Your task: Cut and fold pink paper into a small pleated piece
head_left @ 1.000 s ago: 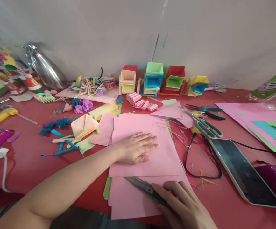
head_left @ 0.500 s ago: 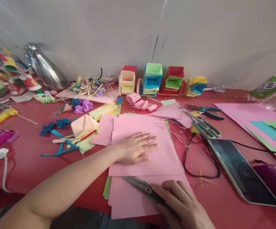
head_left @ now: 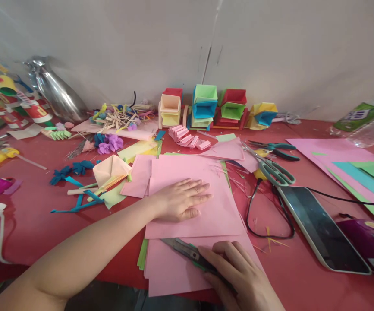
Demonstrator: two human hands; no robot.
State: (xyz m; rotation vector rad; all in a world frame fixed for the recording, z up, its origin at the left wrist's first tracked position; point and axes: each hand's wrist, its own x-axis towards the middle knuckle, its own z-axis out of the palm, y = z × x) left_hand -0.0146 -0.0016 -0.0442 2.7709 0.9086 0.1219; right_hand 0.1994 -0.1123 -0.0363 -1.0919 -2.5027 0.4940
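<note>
My left hand [head_left: 182, 201] lies flat on a pink paper sheet [head_left: 193, 170], fingers spread. That sheet rests on a stack of other sheets, with green edges showing at the left. Below it, my right hand [head_left: 238, 276] is wrapped round the dark handle of a utility knife [head_left: 195, 255]. The knife's blade points to the left and lies along the near edge of the upper pink sheet, over a lower pink sheet [head_left: 170, 274].
Right of the stack lie green-handled scissors [head_left: 275, 172], pliers [head_left: 284, 151], a black cable and a phone [head_left: 322, 229]. Folded paper boxes [head_left: 204, 101] stand by the wall. At left are a paper piece [head_left: 111, 170], blue strips and a metal jug [head_left: 57, 93].
The whole view has shifted slightly, so most things appear a little further left. My left hand stays on the paper, and the knife has moved very little against the sheet's edge.
</note>
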